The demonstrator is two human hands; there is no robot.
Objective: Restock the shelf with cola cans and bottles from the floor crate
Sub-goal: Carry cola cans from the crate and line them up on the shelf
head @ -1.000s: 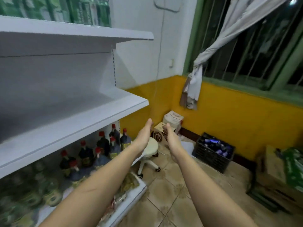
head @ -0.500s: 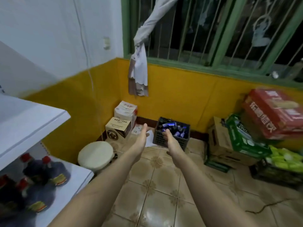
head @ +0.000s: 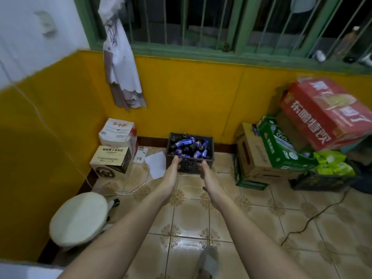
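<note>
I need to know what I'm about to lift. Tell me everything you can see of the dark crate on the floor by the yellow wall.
The dark perforated plastic crate sits upright on the tiled floor against the yellow wall, between stacked cardboard boxes on either side. Its near wall is a grid of small holes. It is open-topped and heaped with loose blue cola cans and dark bottles lying at mixed angles. Both open hands reach toward its near side; contact cannot be told.
</note>
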